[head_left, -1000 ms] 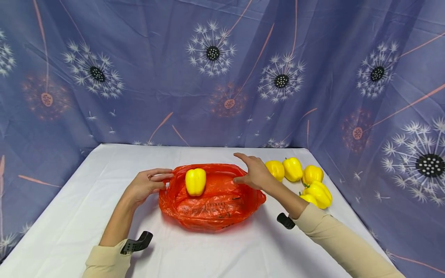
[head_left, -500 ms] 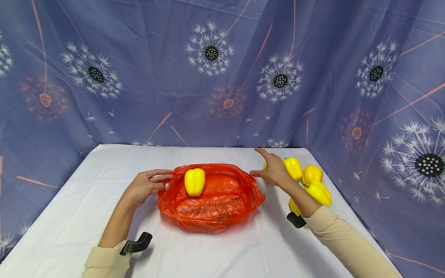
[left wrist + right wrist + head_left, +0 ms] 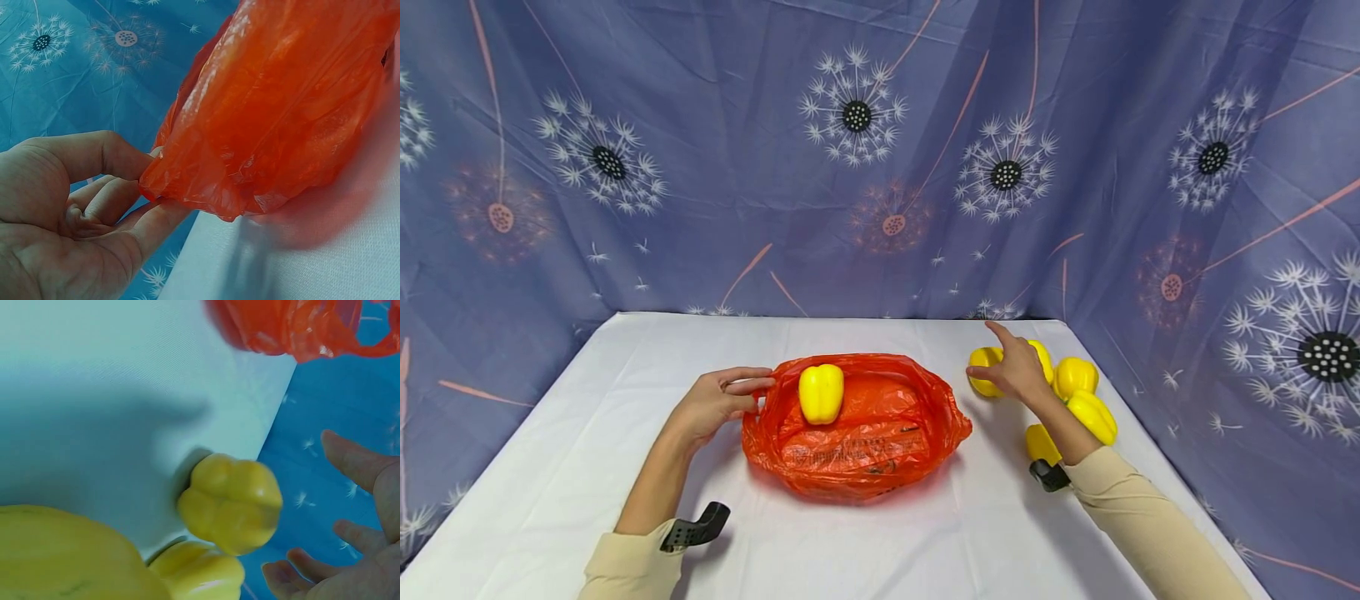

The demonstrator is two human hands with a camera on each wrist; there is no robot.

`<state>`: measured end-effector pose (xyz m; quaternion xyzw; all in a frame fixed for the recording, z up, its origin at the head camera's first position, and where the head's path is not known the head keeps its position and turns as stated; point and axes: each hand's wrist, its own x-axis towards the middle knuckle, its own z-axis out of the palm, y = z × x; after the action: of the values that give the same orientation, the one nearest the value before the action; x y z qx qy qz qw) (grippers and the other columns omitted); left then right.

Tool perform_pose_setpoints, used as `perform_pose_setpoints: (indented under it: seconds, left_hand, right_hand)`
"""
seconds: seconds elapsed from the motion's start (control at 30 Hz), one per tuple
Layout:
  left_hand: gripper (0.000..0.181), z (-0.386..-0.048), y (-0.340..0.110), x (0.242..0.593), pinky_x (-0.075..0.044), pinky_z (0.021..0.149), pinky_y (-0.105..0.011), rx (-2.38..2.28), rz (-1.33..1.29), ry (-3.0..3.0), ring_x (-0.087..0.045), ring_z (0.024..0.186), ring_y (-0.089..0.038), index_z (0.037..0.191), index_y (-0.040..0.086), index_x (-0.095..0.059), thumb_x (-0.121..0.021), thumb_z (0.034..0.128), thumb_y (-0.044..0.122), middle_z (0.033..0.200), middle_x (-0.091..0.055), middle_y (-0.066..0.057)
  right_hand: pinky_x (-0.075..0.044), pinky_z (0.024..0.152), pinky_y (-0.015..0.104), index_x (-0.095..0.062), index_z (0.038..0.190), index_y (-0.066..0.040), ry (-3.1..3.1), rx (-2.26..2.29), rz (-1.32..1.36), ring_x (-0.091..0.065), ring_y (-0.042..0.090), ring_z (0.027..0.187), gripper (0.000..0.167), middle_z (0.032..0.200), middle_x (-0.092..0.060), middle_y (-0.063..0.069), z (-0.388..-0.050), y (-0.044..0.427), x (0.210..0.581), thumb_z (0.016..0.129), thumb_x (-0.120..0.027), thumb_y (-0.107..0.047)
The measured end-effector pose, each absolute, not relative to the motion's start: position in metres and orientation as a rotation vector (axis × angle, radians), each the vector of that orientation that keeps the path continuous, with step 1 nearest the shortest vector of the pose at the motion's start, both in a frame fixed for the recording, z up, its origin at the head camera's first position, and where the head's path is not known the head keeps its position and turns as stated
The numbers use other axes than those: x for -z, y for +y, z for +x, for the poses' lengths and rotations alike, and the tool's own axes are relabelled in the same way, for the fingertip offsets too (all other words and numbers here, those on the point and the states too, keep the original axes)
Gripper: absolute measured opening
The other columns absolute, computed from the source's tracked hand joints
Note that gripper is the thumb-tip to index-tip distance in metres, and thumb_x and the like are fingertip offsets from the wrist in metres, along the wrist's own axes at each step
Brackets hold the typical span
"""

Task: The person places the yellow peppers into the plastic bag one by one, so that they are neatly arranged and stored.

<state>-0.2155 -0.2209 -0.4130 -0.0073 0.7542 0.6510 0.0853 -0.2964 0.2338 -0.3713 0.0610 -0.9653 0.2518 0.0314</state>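
Note:
A red plastic bag (image 3: 859, 454) lies spread on the table with its mouth facing up. One yellow bell pepper (image 3: 822, 393) sits inside it, toward the left. At the bag's left edge, my left hand (image 3: 706, 405) pinches the plastic between thumb and fingers; the left wrist view shows the fingers (image 3: 119, 156) on the red film. My right hand (image 3: 1019, 368) hovers over the peppers at the right, fingers spread and holding nothing. Its thumb overlaps the nearest yellow bell pepper (image 3: 982, 383) in the head view. The right wrist view shows that pepper (image 3: 231, 503) apart from the hand.
More yellow bell peppers (image 3: 1076, 377) are grouped on the right of the white-covered table (image 3: 850, 542), some partly hidden by the right hand and forearm. A blue-purple dandelion curtain (image 3: 737, 167) hangs behind and at both sides. Each wrist wears a black camera mount (image 3: 696, 527).
My right hand has moved right, from over the bag's right side to above the yellow bell peppers. The left hand, the bag and the pepper in it stay in place.

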Motion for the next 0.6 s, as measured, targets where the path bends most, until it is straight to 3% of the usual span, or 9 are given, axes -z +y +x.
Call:
perform_pose_setpoints:
  seconds: [0.6]
  left_hand:
    - [0.055,-0.214,-0.22,0.413,-0.057,0.085,-0.025,-1.911,-0.053,2.277,-0.069,0.108,-0.012,0.142,0.002,-0.056,-0.059,0.0875,-0.004,0.134,-0.067,-0.016]
  right_hand:
    - [-0.035,0.111,0.062,-0.038,0.155,-0.006,-3.02,-0.776,0.167,-0.045,0.052,0.132,0.087,0.15,-0.046,0.032,-0.305,0.248,0.385,0.082,-0.08,-0.028]
